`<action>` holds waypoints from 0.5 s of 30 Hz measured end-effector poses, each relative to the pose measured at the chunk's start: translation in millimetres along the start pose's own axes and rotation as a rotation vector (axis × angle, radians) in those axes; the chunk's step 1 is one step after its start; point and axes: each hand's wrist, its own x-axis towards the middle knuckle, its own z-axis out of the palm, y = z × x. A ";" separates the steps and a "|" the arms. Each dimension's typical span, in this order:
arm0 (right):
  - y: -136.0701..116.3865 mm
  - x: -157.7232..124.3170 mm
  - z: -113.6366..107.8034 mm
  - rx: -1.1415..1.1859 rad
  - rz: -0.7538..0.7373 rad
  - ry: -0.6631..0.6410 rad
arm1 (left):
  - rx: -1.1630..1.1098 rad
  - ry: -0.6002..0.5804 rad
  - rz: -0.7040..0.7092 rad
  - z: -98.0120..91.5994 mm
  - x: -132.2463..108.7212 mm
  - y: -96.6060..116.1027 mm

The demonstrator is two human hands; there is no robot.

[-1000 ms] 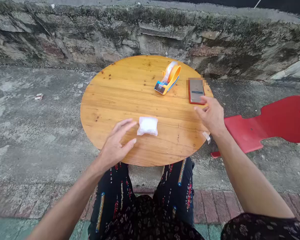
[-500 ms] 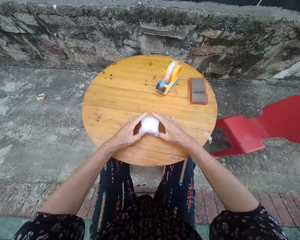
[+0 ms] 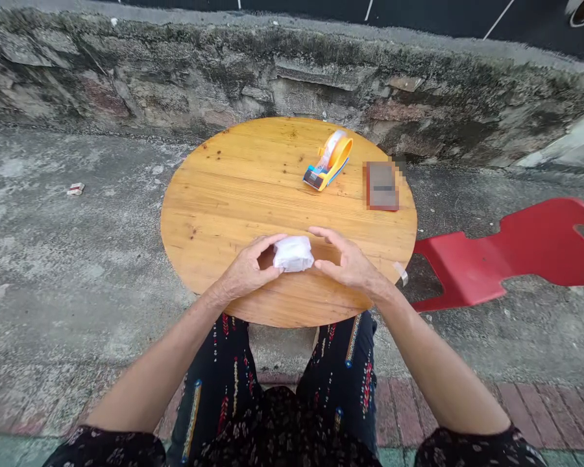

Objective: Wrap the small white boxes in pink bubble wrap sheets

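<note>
From the white packet, the table offers passage toward eleven o'clock; a tape dispenser blocks one, a red-edged slab two.

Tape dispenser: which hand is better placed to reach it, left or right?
Right, likely. The right hand is open, and the tape dispenser lies nearly straight ahead of it. The left hand has finger and thumb against the white packet, so it seems less free.

**Weathered stone wall behind a round wooden tabletop**

Rough grey concrete ground reaches the wall's foot; nearer run reddish bricks and green paving. A red chair stands right of the tabletop. Beyond the wall is a dark surface with pale lines.
</note>
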 end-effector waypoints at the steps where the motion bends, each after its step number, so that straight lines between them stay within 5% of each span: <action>1: -4.3 -4.5 -0.2 -0.017 -0.009 0.078 | 0.012 0.000 0.001 0.6 0.1 0.4; 5: -23.1 -27.1 14.6 -0.072 0.050 0.339 | 0.068 0.008 0.049 4.1 -3.1 1.7; 11: -27.4 -48.9 51.3 0.006 0.209 0.309 | 0.196 -0.016 0.122 9.3 -15.8 1.0; 15: -17.8 -40.6 52.8 -0.044 0.194 0.204 | 0.237 -0.046 0.122 9.7 -15.5 -0.7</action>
